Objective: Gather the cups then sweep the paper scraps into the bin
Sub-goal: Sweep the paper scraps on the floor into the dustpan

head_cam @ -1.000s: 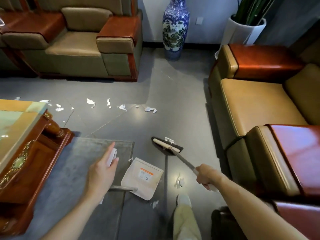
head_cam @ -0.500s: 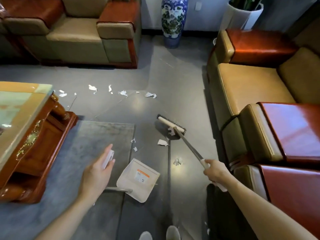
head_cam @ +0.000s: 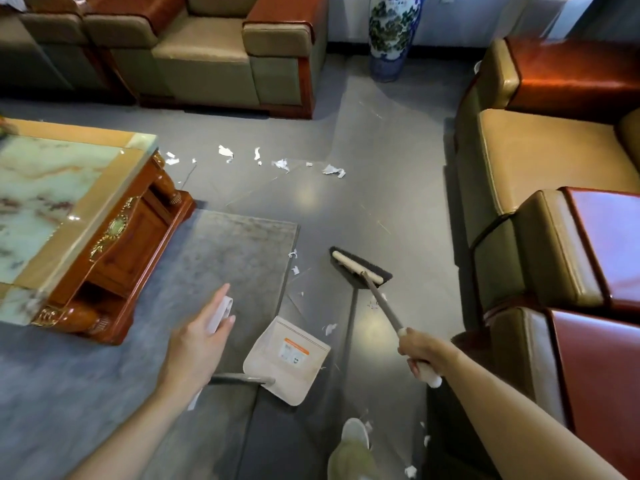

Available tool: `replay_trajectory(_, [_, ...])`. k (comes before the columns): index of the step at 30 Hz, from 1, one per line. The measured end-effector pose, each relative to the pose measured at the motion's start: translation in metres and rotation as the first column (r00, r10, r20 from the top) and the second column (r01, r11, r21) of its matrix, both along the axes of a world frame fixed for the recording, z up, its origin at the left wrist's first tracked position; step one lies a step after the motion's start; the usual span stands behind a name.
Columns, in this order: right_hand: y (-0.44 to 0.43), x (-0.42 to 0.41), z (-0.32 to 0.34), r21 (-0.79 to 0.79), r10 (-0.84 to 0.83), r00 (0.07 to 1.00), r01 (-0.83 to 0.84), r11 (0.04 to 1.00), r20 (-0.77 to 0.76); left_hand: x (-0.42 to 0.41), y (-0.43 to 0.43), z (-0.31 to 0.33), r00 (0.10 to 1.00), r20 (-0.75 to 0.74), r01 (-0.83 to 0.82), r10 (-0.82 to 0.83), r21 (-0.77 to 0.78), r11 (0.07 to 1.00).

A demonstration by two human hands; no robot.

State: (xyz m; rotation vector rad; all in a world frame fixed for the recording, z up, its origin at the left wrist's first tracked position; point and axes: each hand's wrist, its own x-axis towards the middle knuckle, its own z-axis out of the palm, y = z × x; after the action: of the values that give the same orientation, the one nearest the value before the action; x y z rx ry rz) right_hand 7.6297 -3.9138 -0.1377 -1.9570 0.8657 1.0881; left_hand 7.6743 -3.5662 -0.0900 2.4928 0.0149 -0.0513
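Right hand (head_cam: 420,351) fingers tight around broom (head_cam: 360,268), left hand (head_cam: 197,344) around dustpan (head_cam: 287,362) handle; paper scraps (head_cam: 332,170) beyond rug (head_cam: 225,258).

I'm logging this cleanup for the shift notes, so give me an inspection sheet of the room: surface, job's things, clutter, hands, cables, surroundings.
Surface: grey floor, with a rug at left.
Job's things: broom head on the floor; dustpan nearer, apart from it, no scraps seen inside; scraps in a row past the table, more round the dustpan and by the shoe; no cups or bin seen.
Clutter: nothing seen beyond the scraps.
Hands: left hand holds the dustpan's handle; right hand grips the broom's handle.
Cables: nothing seen.
Surroundings: sofas, vase.
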Motion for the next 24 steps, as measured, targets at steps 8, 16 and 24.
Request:
replay_trajectory(8, [0.082,-0.118,0.021,0.048,0.118,0.987,-0.114,0.992,-0.107,-0.093,0.045,0.003,1.000,0.000,0.009,-0.009,-0.086,0.996])
replay_trajectory(16, [0.095,-0.119,0.090,0.228,-0.199,0.966,0.234,0.945,-0.166,-0.135,0.062,-0.002,0.999,-0.034,-0.008,0.006,-0.071,0.997])
replay_trajectory(24, [0.096,-0.007,0.052,0.107,-0.147,0.982,0.160,0.981,-0.123,-0.112,0.052,-0.015,0.993,-0.107,-0.048,0.045,-0.027,0.998])
